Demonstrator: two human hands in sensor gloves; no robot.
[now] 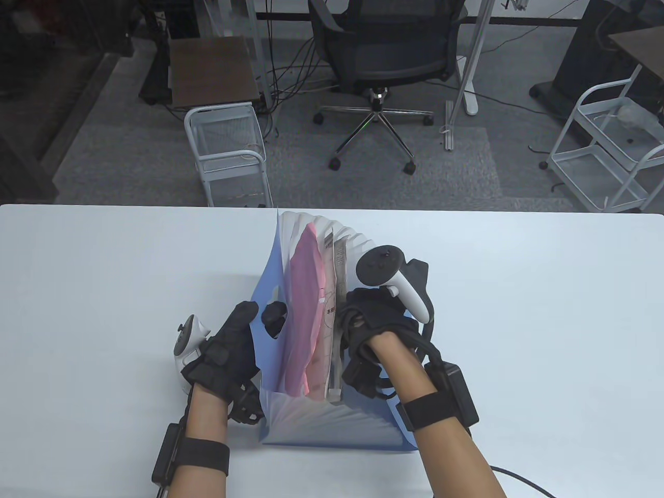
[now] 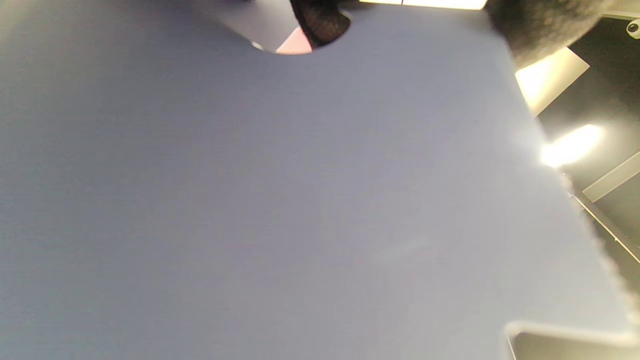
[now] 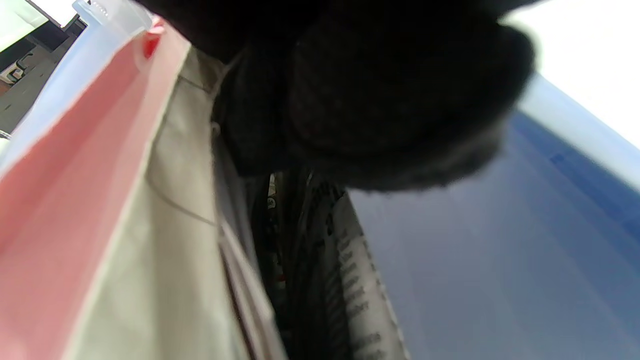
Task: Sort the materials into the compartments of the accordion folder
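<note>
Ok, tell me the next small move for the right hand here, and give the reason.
Probably draw the right hand up out of the accordion folder. Its fingers reach down among the printed papers, which already stand in a pocket beside the pink sheet, while the left hand holds the blue front flap open. The papers look seated, though how deep is hidden.

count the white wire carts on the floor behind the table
2. One white wire cart stands left of the office chair, just beyond the table edge. The other cart is at the far right, partly cut off by the frame. More may be hidden.
</note>
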